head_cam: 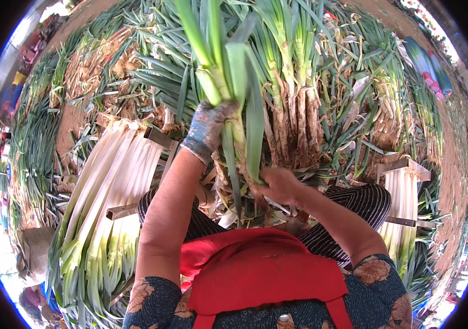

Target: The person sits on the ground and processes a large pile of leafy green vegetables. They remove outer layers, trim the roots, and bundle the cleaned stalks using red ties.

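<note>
My left hand (210, 128), in a patterned work glove, grips a leek (240, 133) by its upper stalk. Its green leaves fan out above the glove, and some long ones hang down below it. The soil-brown lower stalk points down between my knees. My right hand (280, 186), slightly blurred and with no glove visible, is closed at the lower stalk beside a hanging leaf tip. Its fingertips are partly hidden. Just beyond my hands, unpeeled leeks (295, 119) with dirty roots stand upright in a bunch.
Peeled white leeks (108, 172) lie across a metal rack (122, 211) at my left. Another peeled bundle (400, 197) rests on a metal frame (407, 166) at my right. Leek piles (36, 135) and loose trimmings (353, 123) cover much of the bare ground (452, 164).
</note>
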